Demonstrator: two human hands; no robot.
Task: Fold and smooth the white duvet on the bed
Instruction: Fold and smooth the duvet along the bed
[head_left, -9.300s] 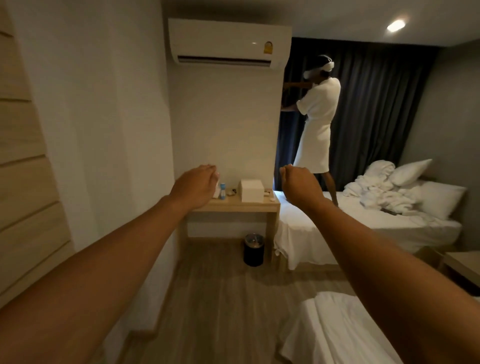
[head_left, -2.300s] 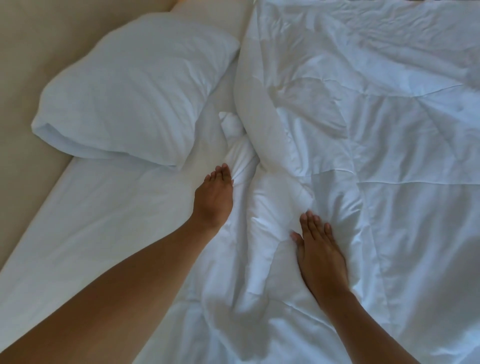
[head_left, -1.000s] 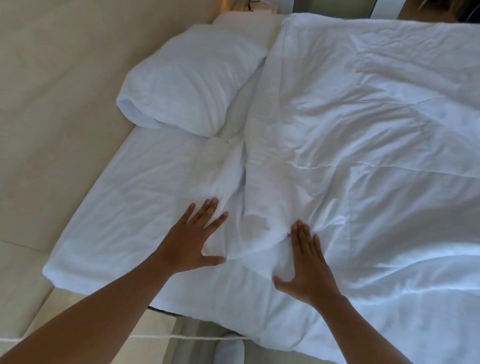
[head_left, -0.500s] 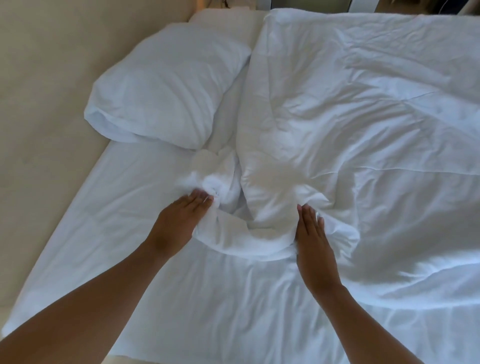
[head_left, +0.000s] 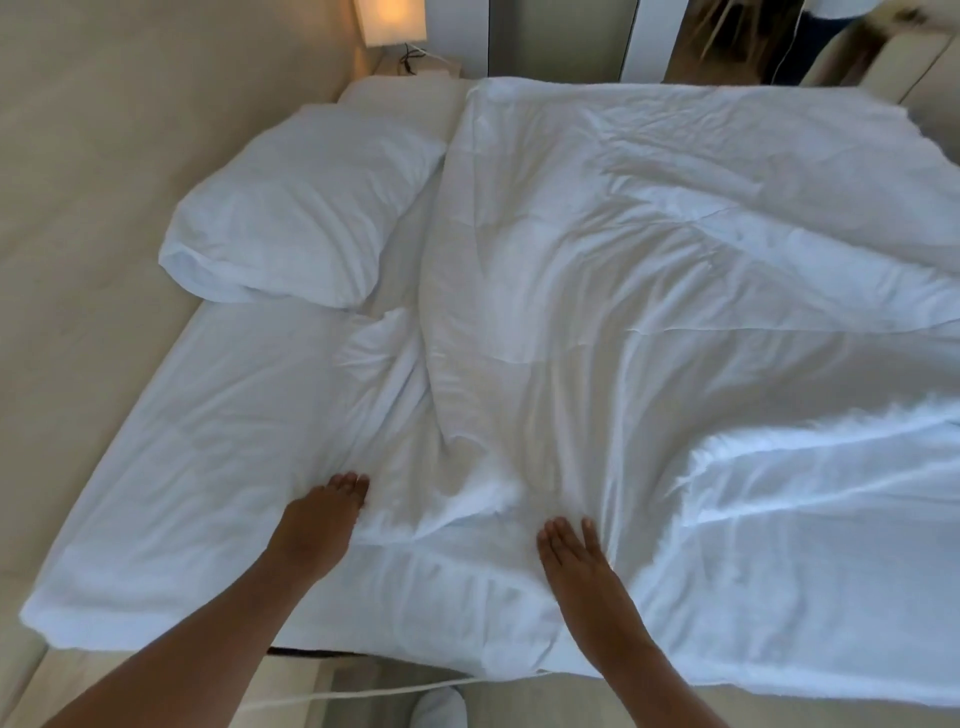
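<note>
One white duvet (head_left: 649, 291) covered the right and central part of the bed (head_left: 156, 509), wrinkled, with its left edge running from the headboard end down toward the near edge of the mattress. We held both hands flat on the fabric near that near edge. Our left hand (head_left: 322, 525) lay palm down with fingers extended and close together, gripping nothing, at the bunched left border of the duvet. Our right hand (head_left: 582, 566) lay palm down, fingers straight and slightly spread, pressing the duvet surface and grasping nothing. A ridge of gathered cloth stood between the two hands. A white pillow (head_left: 301, 208) rested left of the duvet, touching its edge. A lit lamp (head_left: 392, 21) stood beyond the bed's far corner
</note>
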